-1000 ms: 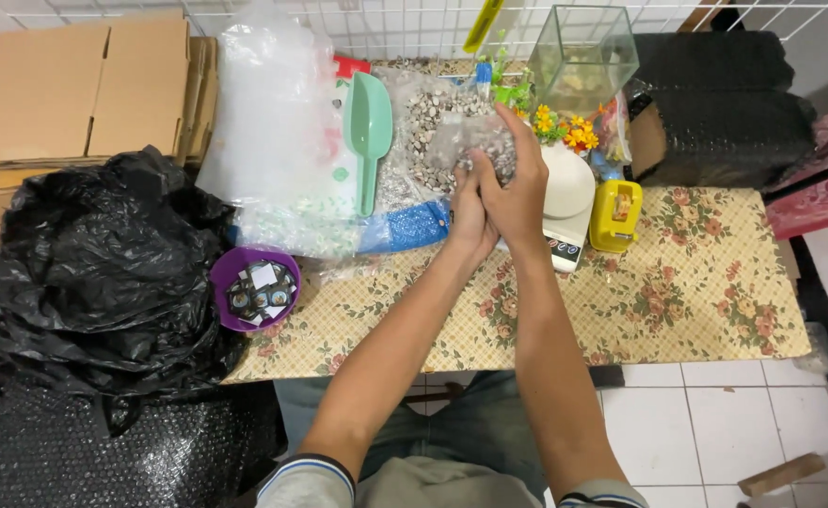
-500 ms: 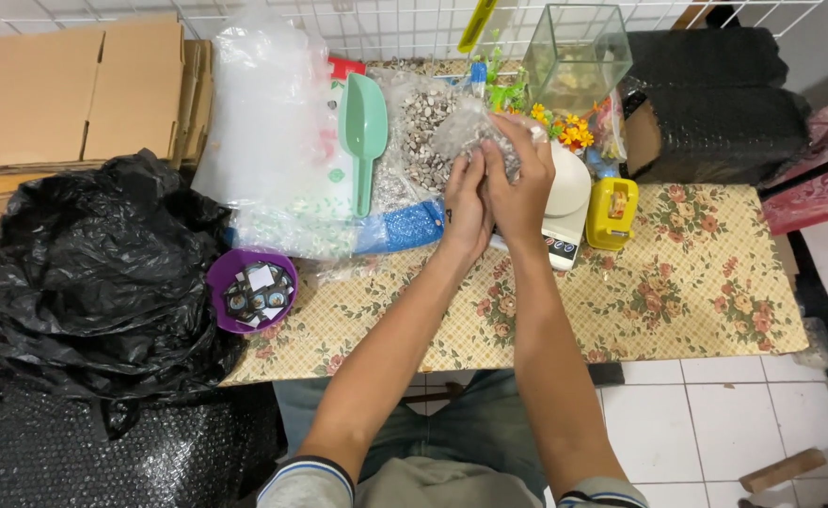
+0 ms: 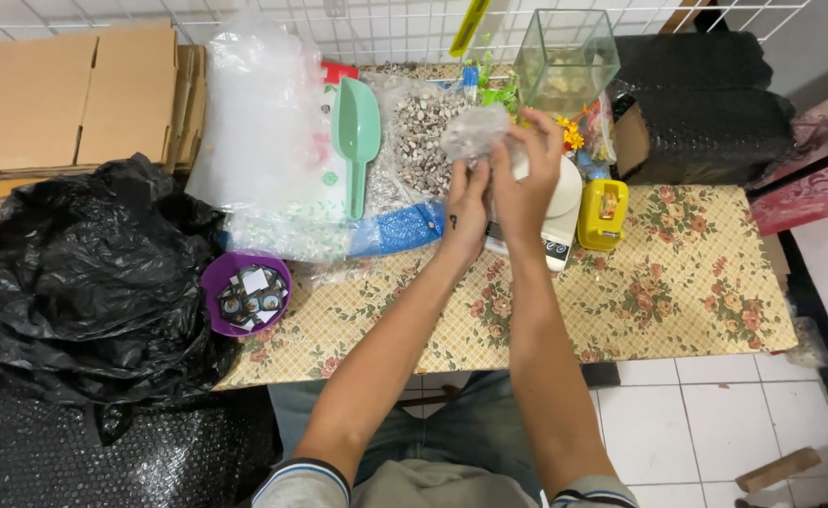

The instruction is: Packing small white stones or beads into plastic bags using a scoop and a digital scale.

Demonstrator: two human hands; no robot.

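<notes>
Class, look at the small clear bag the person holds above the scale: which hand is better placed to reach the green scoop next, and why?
Probably the left hand. It sits on the side of the small clear bag nearer the green scoop, which lies to its left. The right hand would have to cross over the left one.

I take this for a small home packing corner for aquarium goods — flat cardboard boxes [image 3: 66, 94], bubble wrap [image 3: 66, 456], a small scale [image 3: 555, 221], a glass tank [image 3: 566, 58] and a bag of gravel [image 3: 423, 141] crowd a floral-clothed worktop [image 3: 677, 292] on white floor tiles [image 3: 715, 423].
</notes>
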